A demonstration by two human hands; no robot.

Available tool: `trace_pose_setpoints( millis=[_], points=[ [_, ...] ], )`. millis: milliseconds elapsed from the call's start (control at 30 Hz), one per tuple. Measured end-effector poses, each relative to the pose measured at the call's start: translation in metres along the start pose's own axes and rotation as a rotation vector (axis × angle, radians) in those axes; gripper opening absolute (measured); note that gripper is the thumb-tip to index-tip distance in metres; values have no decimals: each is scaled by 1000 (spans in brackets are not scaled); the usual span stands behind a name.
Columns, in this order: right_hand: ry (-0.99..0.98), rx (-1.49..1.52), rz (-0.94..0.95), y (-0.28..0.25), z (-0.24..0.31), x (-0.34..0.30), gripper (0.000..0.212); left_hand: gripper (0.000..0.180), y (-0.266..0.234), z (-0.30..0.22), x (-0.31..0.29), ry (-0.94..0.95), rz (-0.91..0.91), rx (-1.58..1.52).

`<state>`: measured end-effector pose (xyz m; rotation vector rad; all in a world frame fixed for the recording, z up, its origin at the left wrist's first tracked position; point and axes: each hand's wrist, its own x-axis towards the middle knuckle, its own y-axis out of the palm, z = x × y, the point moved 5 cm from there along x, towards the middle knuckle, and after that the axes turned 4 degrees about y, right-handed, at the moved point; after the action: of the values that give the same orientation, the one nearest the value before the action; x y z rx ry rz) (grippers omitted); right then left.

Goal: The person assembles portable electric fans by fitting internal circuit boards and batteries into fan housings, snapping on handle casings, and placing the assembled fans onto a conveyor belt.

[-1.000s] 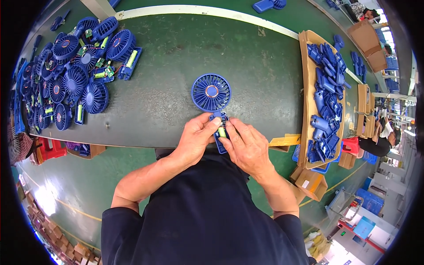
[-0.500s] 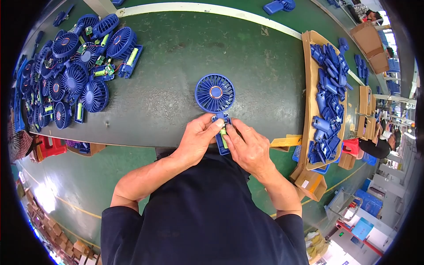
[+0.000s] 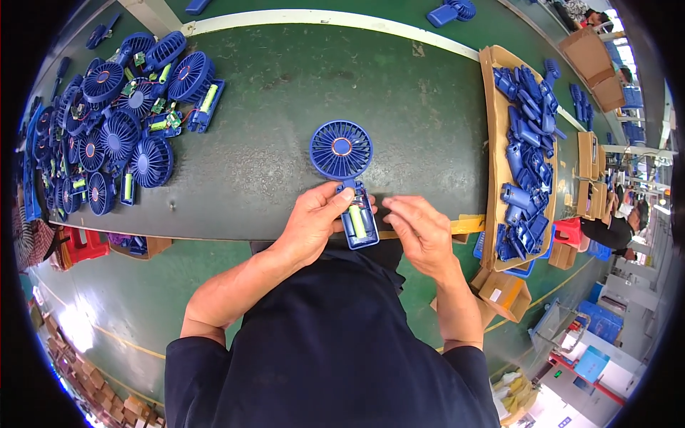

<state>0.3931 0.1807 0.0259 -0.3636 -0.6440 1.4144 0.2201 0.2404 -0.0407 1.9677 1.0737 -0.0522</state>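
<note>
A blue handheld fan [image 3: 342, 149] is in my left hand [image 3: 312, 217], its round grille pointing away from me over the table. The thumb presses on the neck and the fingers wrap behind the handle. The handle's casing is open toward me, showing a light green battery [image 3: 357, 221] lying lengthwise and some thin wires above it. My right hand [image 3: 422, 232] is apart from the fan, just to the right of the handle. Its thumb and fingers are slightly curled and spread, with nothing visible between them.
Piled at the left of the dark green table [image 3: 271, 78] are several blue fans [image 3: 118, 132] with bare batteries and circuit boards. A cardboard tray [image 3: 492, 164] of blue plastic casing parts [image 3: 528, 135] stands at the right. Beneath it are open cardboard boxes [image 3: 503, 294].
My right hand has let go of the handle and moved off to the right, uncovering the battery and the handle's inside. My left hand still holds the fan, which has shifted slightly left.
</note>
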Motion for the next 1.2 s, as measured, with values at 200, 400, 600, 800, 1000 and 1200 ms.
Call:
trace_pose_setpoints(
  millis=[200,400,600,800,1000,1200],
  points=[
    [-206,-141,148,4,20,3,30,30,-3,0,1,-48,42,51],
    [-255,-235,313,3,27,14,19,28,-3,7,1,-85,68,116],
    [-149,-342,345,13,34,16,11,27,-1,10,-2,-26,45,151],
    [42,-283,-33,16,35,2,15,29,8,10,0,107,-63,79],
    [-34,-217,-57,26,39,2,19,22,-4,4,-6,130,-169,30],
    [-9,-140,-108,22,30,-11,26,21,3,4,0,125,-139,35]
  ],
)
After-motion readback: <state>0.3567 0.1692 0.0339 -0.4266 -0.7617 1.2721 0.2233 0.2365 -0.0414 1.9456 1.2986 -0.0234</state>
